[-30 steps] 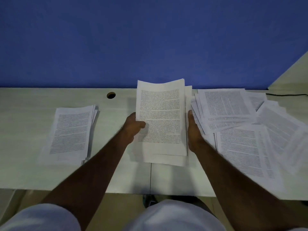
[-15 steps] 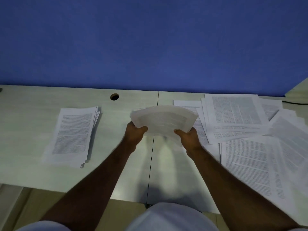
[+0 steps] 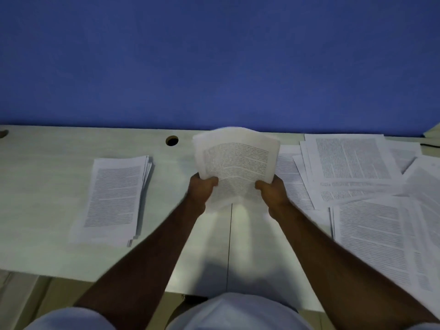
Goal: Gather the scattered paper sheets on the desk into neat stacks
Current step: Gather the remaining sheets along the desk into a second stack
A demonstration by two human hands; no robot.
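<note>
From the head camera, both hands hold a bundle of sheets (image 3: 235, 163) up above the desk (image 3: 47, 186), its top edge bowed. The left hand (image 3: 201, 190) grasps its lower left edge, fingers curled round; the right hand (image 3: 273, 190) grips the lower right the same way. A squared stack (image 3: 114, 198) lies to the left, scattered sheets (image 3: 369, 198) overlap to the right
</note>
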